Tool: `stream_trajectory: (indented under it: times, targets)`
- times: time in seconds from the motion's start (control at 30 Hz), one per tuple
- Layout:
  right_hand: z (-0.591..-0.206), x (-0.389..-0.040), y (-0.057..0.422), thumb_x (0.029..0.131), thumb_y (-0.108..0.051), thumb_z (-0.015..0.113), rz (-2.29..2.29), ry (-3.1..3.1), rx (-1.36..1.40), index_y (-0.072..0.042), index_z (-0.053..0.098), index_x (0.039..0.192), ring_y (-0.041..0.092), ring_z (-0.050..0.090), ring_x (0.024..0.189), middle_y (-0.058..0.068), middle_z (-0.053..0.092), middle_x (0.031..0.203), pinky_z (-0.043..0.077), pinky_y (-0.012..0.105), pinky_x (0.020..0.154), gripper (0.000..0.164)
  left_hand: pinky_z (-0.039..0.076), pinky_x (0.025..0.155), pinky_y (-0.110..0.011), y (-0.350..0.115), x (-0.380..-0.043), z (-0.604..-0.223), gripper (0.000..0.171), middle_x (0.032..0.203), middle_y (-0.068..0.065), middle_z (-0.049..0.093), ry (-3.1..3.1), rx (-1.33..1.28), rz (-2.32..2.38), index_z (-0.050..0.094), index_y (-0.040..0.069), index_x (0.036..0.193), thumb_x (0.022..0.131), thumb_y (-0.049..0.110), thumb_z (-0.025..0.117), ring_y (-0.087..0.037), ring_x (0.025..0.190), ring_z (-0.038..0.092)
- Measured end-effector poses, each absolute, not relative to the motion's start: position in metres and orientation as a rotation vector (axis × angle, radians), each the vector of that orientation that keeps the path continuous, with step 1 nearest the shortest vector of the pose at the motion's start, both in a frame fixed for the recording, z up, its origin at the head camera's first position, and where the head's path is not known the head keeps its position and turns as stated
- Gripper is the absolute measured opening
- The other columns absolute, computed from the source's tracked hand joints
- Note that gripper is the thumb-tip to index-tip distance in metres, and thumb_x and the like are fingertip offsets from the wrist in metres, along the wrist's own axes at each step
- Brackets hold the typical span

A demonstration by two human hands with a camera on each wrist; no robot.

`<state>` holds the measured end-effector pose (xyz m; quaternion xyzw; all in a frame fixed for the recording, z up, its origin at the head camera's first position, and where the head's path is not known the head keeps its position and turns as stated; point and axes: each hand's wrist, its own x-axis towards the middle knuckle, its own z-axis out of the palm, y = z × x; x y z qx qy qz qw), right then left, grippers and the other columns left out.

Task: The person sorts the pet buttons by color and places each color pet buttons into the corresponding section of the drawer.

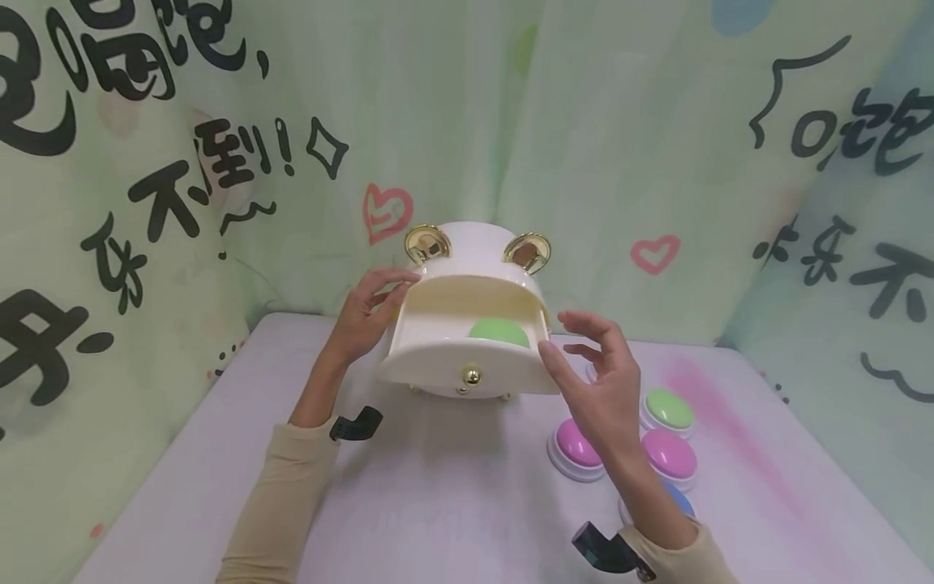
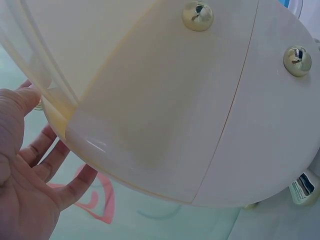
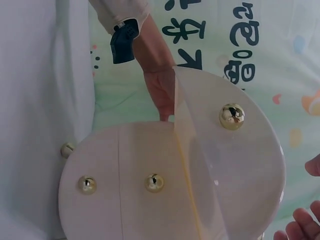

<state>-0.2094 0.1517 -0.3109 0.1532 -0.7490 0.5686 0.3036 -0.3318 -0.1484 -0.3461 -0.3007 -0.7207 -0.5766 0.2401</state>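
Note:
A white rounded cabinet (image 1: pixel 477 243) with two gold ears (image 1: pixel 529 253) stands on the table, its top drawer (image 1: pixel 426 361) pulled out. A gold knob (image 1: pixel 472 375) sits on the drawer front. Inside the drawer lies a green dome-shaped thing (image 1: pixel 499 330), its lower part hidden by the front. My left hand (image 1: pixel 367 316) touches the cabinet's upper left side; the left wrist view shows its fingers (image 2: pixel 77 187) spread loosely along the edge. Beside the drawer's right end is my right hand (image 1: pixel 601 385), fingers loosely bent, thumb close to the corner. Nothing is held in either hand.
To the right, partly behind my right forearm, several round push buttons stand on the white table (image 1: pixel 438 503): a green button (image 1: pixel 669 408), pink buttons (image 1: pixel 669 453) and a blue one (image 1: pixel 680 498). A printed curtain (image 1: pixel 584 162) hangs close behind the cabinet.

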Motion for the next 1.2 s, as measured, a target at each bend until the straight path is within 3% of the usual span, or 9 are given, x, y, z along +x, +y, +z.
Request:
stream_trajectory:
  times: [0.67,0.93,1.2]
  targets:
    - [-0.317,-0.195,0.157,0.086,0.002,0.077,1.376,-1.932,0.443,0.003,0.061,0.127,0.015,0.059,0.117,0.003,0.066,0.125,0.050,0.019,0.095,0.044,0.048,0.102,-0.059,-0.148,-0.335,-0.344,0.023,0.126,-0.014,0.063,-1.951,-0.863,-1.579,0.069,0.001,0.123,0.104,0.003,0.057,-0.015,0.124,0.053]
    - [-0.321,-0.190,0.161,0.089,-0.005,0.078,1.302,-1.983,0.366,-0.001,0.062,0.129,0.012,0.060,0.114,-0.001,0.066,0.128,0.049,0.019,0.098,0.043,0.048,0.102,-0.059,-0.147,-0.334,-0.345,0.024,0.126,-0.019,0.062,-1.939,-0.860,-1.590,0.068,-0.002,0.123,0.102,-0.002,0.056,-0.017,0.124,0.052]
    - [-0.329,-0.196,0.169,0.091,-0.001,0.073,1.316,-1.976,0.362,0.003,0.063,0.126,0.009,0.059,0.112,0.006,0.068,0.124,0.048,0.019,0.096,0.036,0.049,0.102,-0.056,-0.149,-0.334,-0.346,0.023,0.125,-0.016,0.063,-1.945,-0.859,-1.570,0.069,0.000,0.123,0.103,0.001,0.056,-0.016,0.124,0.053]
